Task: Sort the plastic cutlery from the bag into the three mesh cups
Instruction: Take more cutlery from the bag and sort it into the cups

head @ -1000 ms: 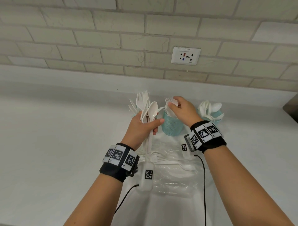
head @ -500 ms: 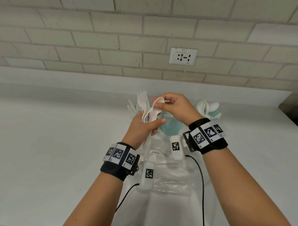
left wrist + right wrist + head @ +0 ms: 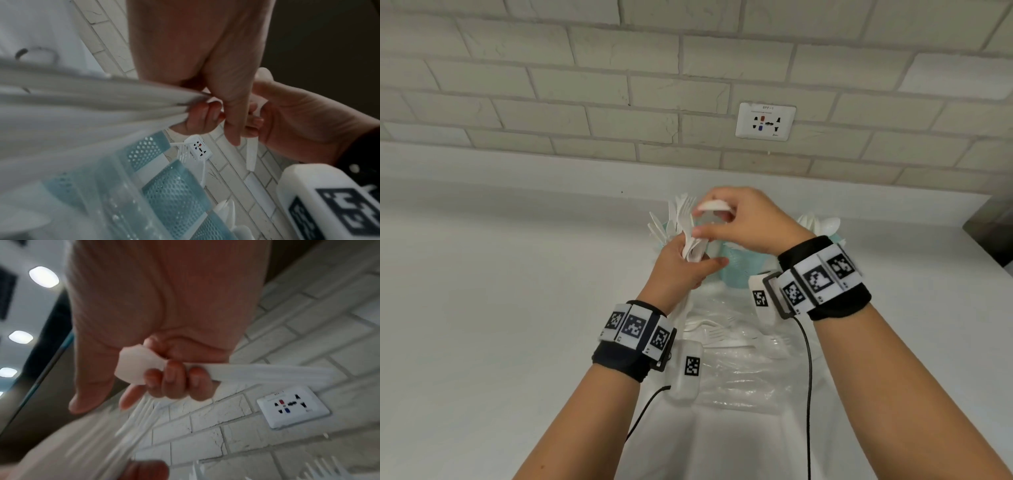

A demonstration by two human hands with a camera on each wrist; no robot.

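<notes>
My left hand [image 3: 690, 265] grips a bundle of white plastic cutlery [image 3: 693, 245] upright in front of the cups; the same bundle [image 3: 86, 105] crosses the left wrist view. Just above it, my right hand [image 3: 717, 221] holds a white spoon [image 3: 714, 205], fingers curled round its neck. In the right wrist view the spoon [image 3: 137, 368] has its bowl toward the thumb and its handle pointing right. Three teal mesh cups stand at the wall: the left cup [image 3: 662, 228] with forks and knives, the middle cup [image 3: 736, 270], and the right cup [image 3: 837, 236] with spoons.
The clear plastic bag [image 3: 743, 370] lies on the white counter [image 3: 500, 308] below my hands, with some cutlery still in it. A brick wall with a socket [image 3: 765, 121] rises behind the cups. A dark object [image 3: 993, 229] sits at the far right edge.
My right hand has left the middle cup, come over to the bundle in my left hand, taken hold of a spoon and lifted it up and leftward. The left hand has kept its grip.
</notes>
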